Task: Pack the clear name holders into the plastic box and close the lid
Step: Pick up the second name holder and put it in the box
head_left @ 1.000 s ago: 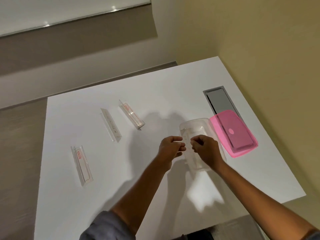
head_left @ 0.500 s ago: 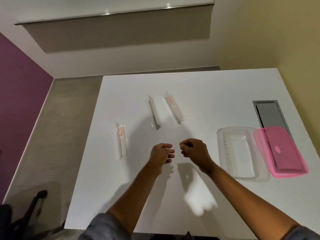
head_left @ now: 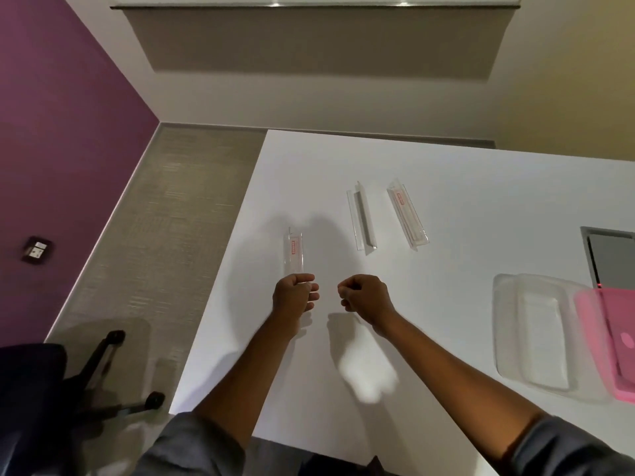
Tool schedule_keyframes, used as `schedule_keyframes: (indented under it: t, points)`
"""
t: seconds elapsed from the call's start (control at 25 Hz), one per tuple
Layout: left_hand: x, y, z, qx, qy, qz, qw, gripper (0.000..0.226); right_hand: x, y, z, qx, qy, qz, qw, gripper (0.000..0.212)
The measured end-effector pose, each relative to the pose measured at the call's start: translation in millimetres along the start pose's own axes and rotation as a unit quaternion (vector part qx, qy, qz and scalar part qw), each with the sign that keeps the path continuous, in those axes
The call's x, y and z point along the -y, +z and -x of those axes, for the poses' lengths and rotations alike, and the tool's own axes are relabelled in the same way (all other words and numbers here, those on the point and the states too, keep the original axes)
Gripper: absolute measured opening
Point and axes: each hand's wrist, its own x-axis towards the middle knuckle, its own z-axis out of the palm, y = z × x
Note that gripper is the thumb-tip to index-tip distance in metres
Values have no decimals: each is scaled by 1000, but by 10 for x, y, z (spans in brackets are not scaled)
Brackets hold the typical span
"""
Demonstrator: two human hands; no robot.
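Three clear name holders lie on the white table [head_left: 464, 207]. The left holder [head_left: 294, 252] carries a red label. The middle holder [head_left: 361, 218] and the right holder [head_left: 407, 214] lie further back. My left hand [head_left: 295, 297] has its fingers curled right at the left holder's near end; whether it touches is unclear. My right hand [head_left: 366, 295] is a loose fist beside it, holding nothing. The clear plastic box [head_left: 501, 304] stands open at the right, and its contents are hard to make out. Its pink lid [head_left: 608, 341] lies beside it at the frame's right edge.
A grey metal cable hatch [head_left: 611, 259] is set into the table behind the lid. The table's left edge runs close to the left holder. A dark office chair [head_left: 68, 383] stands on the floor at the lower left, near the purple wall.
Both hands have left the box and moved left across the table to the left holder's near end. The view has swung left, so the box now sits at the right.
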Motion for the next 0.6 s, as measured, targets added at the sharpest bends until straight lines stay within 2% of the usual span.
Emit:
schedule_keyframes:
  t: [0.24, 0.44, 0.6]
  points:
    - [95, -418, -370, -63, -10, 1, 998, 32, 219, 650, -289, 28, 9, 26, 999, 10]
    - [154, -546, -555, -32, -62, -4, 998, 39, 303, 1117, -464, 27, 13, 55, 998, 16]
    - [205, -575, -664, -5, -66, -2, 998, 40, 316, 1352, -542, 15, 19, 74, 997, 21]
